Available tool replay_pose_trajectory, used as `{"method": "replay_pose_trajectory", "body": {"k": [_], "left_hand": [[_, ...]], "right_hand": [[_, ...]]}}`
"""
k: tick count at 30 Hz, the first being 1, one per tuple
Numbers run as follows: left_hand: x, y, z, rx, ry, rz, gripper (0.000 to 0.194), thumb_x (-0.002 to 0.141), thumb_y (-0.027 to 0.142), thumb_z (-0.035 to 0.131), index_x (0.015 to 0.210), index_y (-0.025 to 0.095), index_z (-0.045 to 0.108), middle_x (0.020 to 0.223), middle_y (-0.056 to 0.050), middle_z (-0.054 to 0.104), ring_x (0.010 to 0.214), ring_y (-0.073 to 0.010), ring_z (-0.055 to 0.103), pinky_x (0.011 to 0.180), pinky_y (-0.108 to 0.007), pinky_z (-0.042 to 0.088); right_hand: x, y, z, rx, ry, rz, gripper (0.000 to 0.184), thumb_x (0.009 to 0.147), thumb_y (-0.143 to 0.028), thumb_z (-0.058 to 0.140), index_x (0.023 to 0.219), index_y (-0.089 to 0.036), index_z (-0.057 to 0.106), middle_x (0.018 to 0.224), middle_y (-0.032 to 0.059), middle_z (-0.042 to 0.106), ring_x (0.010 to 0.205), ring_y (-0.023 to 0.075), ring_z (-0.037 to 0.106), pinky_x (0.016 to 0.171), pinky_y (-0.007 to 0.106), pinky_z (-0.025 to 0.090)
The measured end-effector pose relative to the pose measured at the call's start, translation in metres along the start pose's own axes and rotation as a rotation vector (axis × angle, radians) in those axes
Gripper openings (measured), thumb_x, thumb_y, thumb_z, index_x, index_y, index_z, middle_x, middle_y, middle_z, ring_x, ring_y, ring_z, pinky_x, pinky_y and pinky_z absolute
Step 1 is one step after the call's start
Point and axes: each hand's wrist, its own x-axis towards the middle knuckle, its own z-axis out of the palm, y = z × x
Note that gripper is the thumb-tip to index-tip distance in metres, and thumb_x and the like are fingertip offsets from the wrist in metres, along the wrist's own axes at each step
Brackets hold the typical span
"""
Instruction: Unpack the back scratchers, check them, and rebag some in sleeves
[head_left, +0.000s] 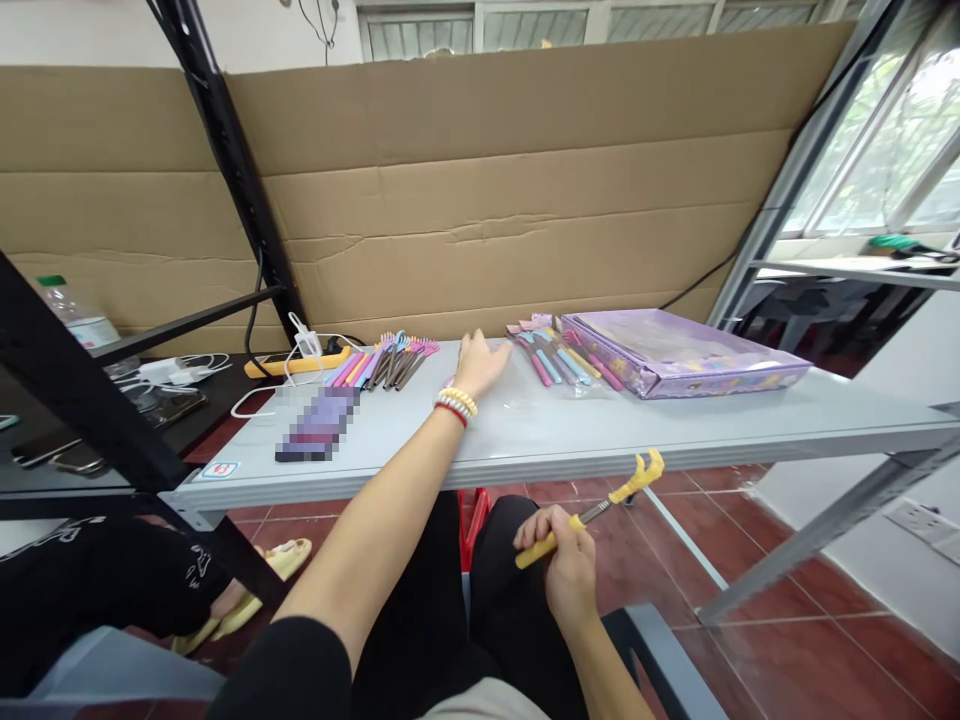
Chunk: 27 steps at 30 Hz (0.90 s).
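My right hand (pixel 562 565), low over my lap, is closed around the handle of a yellow back scratcher (pixel 634 478). Its claw-shaped head points up and right, with a short metal rod between head and handle. My left hand (pixel 480 365) is stretched out over the far part of the table, fingers apart, with nothing visible in it. Left of that hand lie several back scratchers (pixel 401 362) with pink, blue and purple heads. Just right of it, several more in clear plastic sleeves (pixel 559 358) lie side by side, partly over clear plastic.
A flat purple box (pixel 682 350) stands at the table's right. A phone-like blurred object (pixel 319 425) lies near the front left, by a yellow power strip (pixel 300 364) and white cables. Dark shelf posts (pixel 225 150) and a cardboard wall (pixel 487 190) bound the table (pixel 750 425).
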Motion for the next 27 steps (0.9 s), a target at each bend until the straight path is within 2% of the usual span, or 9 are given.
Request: {"method": "replay_pose_trajectory", "body": {"k": [4, 7, 10, 13, 17, 21, 23, 25, 27], "left_hand": [[-0.093, 0.007, -0.035, -0.131, -0.164, 0.121, 0.032, 0.084, 0.040, 0.051, 0.105, 0.018, 0.061, 0.116, -0.012, 0.062, 0.110, -0.0235, 0.055, 0.095, -0.034, 0.039], [-0.168, 0.004, -0.056, -0.087, -0.313, -0.019, 0.037, 0.083, 0.046, 0.053, 0.109, 0.021, 0.061, 0.111, -0.009, 0.065, 0.100, -0.0232, 0.060, 0.088, -0.033, 0.043], [-0.209, -0.007, -0.068, 0.054, -0.302, -0.101, 0.037, 0.086, 0.050, 0.045, 0.107, 0.023, 0.061, 0.102, -0.009, 0.067, 0.094, -0.0251, 0.061, 0.082, -0.033, 0.042], [-0.214, -0.019, -0.075, 0.173, -0.296, -0.116, 0.037, 0.090, 0.050, 0.036, 0.103, 0.025, 0.060, 0.086, -0.007, 0.069, 0.078, -0.0246, 0.063, 0.068, -0.031, 0.041], [-0.204, -0.031, -0.080, 0.414, -0.274, -0.055, 0.035, 0.093, 0.043, 0.031, 0.085, 0.024, 0.058, 0.072, -0.007, 0.064, 0.066, -0.0237, 0.060, 0.060, -0.030, 0.033], [-0.201, -0.033, -0.080, 0.391, -0.309, 0.051, 0.034, 0.094, 0.038, 0.027, 0.075, 0.022, 0.050, 0.074, -0.007, 0.060, 0.065, -0.0204, 0.053, 0.059, -0.030, 0.030], [-0.199, -0.028, -0.082, 0.258, -0.427, 0.083, 0.035, 0.095, 0.041, 0.025, 0.074, 0.022, 0.046, 0.068, -0.003, 0.054, 0.058, -0.0163, 0.046, 0.057, -0.029, 0.028], [-0.197, -0.020, -0.087, 0.082, -0.646, 0.064, 0.041, 0.093, 0.050, 0.027, 0.068, 0.021, 0.042, 0.061, 0.001, 0.046, 0.052, -0.0127, 0.038, 0.053, -0.028, 0.027], [-0.195, -0.008, -0.094, -0.138, -0.924, -0.096, 0.049, 0.085, 0.064, 0.034, 0.063, 0.020, 0.037, 0.054, 0.003, 0.038, 0.047, -0.0099, 0.033, 0.047, -0.025, 0.026]], "right_hand": [[-0.003, -0.004, 0.014, -0.251, -0.010, -0.044, 0.051, 0.086, -0.055, 0.043, 0.051, -0.018, 0.045, 0.054, 0.0016, 0.047, 0.054, 0.0127, 0.044, 0.054, 0.026, 0.037], [-0.003, -0.004, 0.029, -0.346, -0.080, 0.004, 0.052, 0.085, -0.058, 0.044, 0.051, -0.018, 0.042, 0.051, 0.0007, 0.045, 0.051, 0.0118, 0.040, 0.051, 0.026, 0.034], [0.002, -0.007, 0.043, -0.425, -0.186, 0.054, 0.053, 0.078, -0.060, 0.052, 0.049, -0.018, 0.043, 0.048, 0.0006, 0.046, 0.049, 0.0108, 0.038, 0.048, 0.025, 0.030], [0.013, -0.017, 0.053, -0.328, -0.188, 0.202, 0.049, 0.068, -0.061, 0.063, 0.053, -0.017, 0.048, 0.050, 0.0006, 0.048, 0.049, 0.0111, 0.042, 0.047, 0.024, 0.032], [0.028, -0.036, 0.065, 0.204, -0.229, 0.383, 0.042, 0.058, -0.051, 0.074, 0.061, -0.018, 0.048, 0.058, -0.0012, 0.050, 0.056, 0.0136, 0.052, 0.053, 0.027, 0.043], [0.031, -0.049, 0.072, 0.409, -0.253, 0.354, 0.057, 0.058, -0.029, 0.075, 0.048, -0.018, 0.020, 0.042, -0.0093, 0.021, 0.037, 0.0042, 0.029, 0.041, 0.021, 0.032], [0.027, -0.055, 0.072, 0.387, -0.253, 0.344, 0.062, 0.059, -0.023, 0.073, 0.049, -0.018, 0.011, 0.040, -0.0108, 0.011, 0.033, 0.0021, 0.016, 0.035, 0.019, 0.021], [0.019, -0.065, 0.070, 0.350, -0.260, 0.332, 0.063, 0.060, -0.020, 0.072, 0.051, -0.019, 0.009, 0.039, -0.0113, 0.009, 0.032, 0.0019, 0.013, 0.034, 0.020, 0.018], [0.007, -0.078, 0.068, 0.345, -0.270, 0.290, 0.062, 0.062, -0.018, 0.071, 0.052, -0.019, 0.010, 0.040, -0.0115, 0.008, 0.032, 0.0020, 0.012, 0.034, 0.020, 0.019]]}}
